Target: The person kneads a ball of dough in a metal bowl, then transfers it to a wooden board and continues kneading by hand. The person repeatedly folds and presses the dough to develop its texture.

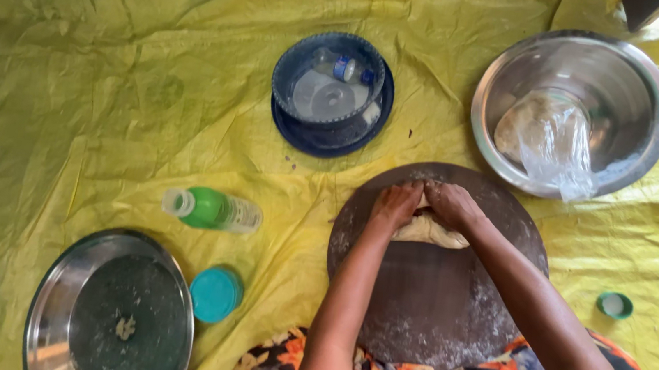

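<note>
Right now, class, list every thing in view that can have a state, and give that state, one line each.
dough: on the round board, pressed under both hands
left hand: on the dough
right hand: on the dough
green bottle: lying on its side, uncapped
green cap: off, on the yellow sheet
steel bowl: upright, holds a plastic bag
steel plate: flat, a few crumbs

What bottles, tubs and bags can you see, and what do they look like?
Green bottle: lying left of the round board, clear label band.
Teal tub: beside the steel plate, round.
Clear bag: in the steel bowl, crinkled.
Small bottle: in the blue basket, blue label.
</note>
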